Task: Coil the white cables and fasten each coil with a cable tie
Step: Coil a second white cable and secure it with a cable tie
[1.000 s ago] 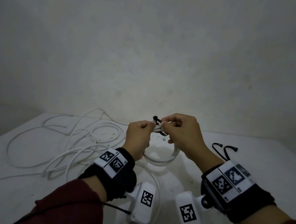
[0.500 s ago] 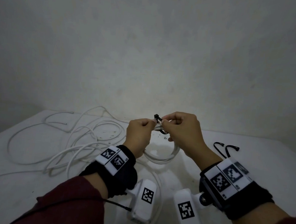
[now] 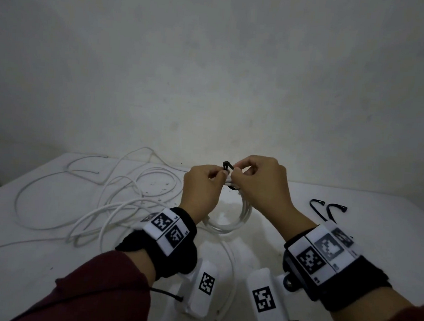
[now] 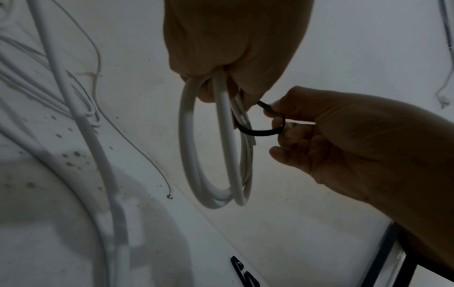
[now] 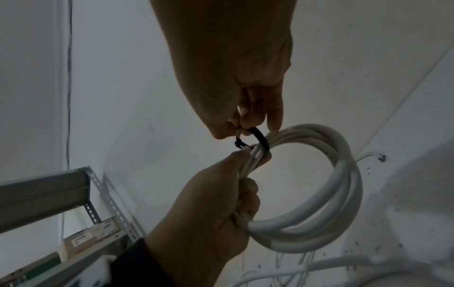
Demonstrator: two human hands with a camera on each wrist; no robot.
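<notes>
A small coil of white cable (image 3: pixel 243 214) hangs above the table, and my left hand (image 3: pixel 217 178) grips it at the top, fingers curled round the bundled turns (image 5: pixel 343 184). A black cable tie (image 3: pixel 226 167) loops around the bundle just beside that grip. My right hand (image 3: pixel 237 175) pinches the tie between thumb and fingers, its loop (image 4: pixel 260 133) still loose and wider than the bundle. The tie's head (image 5: pixel 238 144) sticks out next to the left thumb. In the left wrist view the coil (image 4: pixel 216 147) dangles below the left hand (image 4: pixel 233 48).
A tangle of loose white cable (image 3: pixel 107 203) spreads over the left half of the white table (image 3: pixel 354 195). Two spare black cable ties (image 3: pixel 328 209) lie at the right. A wall stands close behind. A metal shelf frame (image 5: pixel 49 186) shows in the right wrist view.
Both hands keep their holds at the same spot above the table; only the view has shifted slightly.
</notes>
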